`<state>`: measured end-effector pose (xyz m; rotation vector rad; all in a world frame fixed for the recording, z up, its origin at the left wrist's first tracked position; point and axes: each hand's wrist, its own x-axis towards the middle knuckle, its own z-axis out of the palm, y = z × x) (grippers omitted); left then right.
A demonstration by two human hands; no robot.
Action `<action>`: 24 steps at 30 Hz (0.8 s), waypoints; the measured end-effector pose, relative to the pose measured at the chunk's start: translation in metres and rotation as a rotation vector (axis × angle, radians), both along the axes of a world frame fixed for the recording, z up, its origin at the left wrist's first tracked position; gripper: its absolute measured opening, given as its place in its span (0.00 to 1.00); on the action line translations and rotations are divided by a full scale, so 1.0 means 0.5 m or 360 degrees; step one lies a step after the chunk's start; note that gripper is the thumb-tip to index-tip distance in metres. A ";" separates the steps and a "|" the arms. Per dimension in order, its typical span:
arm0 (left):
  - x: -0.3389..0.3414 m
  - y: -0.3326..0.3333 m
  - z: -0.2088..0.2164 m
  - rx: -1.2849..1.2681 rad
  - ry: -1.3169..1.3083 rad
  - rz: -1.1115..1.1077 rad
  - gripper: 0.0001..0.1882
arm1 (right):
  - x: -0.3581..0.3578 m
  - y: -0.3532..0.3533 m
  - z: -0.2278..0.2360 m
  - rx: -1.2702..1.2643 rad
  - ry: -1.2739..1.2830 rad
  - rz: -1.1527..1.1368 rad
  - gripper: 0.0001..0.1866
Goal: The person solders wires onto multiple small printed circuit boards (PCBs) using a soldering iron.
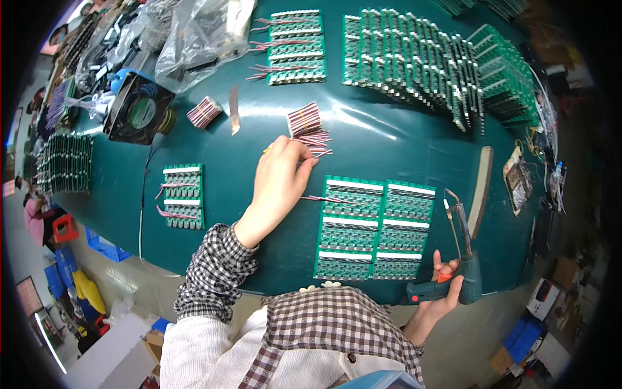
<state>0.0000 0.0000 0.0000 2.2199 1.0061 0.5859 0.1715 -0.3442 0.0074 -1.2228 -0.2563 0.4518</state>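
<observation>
Wire bundle (305, 120) lies on the green bench (256, 133), loose strands spread at its near end. We find the left grip (278, 176) pinched on a wire (323, 154) there. We record the right grip (442, 308) clenched around a soldering gun (469, 280), its tip pointing away from the wearer. We count 2 green circuit panels (346, 244) side by side, left of the gun; a 2nd bundle (205, 112) rests near a black fan (133, 104).
</observation>
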 end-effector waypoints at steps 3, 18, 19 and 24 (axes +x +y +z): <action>-0.004 0.020 0.006 0.0105 0.0007 -0.0052 0.09 | -0.011 -0.013 0.022 0.0060 0.0208 -0.0253 0.21; -0.032 -0.015 0.012 -0.0169 -0.0159 0.0033 0.06 | 0.312 -0.026 0.099 -0.0540 -0.0614 -0.1113 0.14; -0.025 -0.020 0.011 -0.0154 -0.0173 0.0058 0.06 | 0.287 -0.020 0.102 -0.0478 -0.0715 -0.1215 0.13; 0.000 -0.051 0.050 -0.0189 -0.0341 -0.0115 0.05 | 0.303 -0.030 0.091 -0.0636 -0.0508 -0.0951 0.15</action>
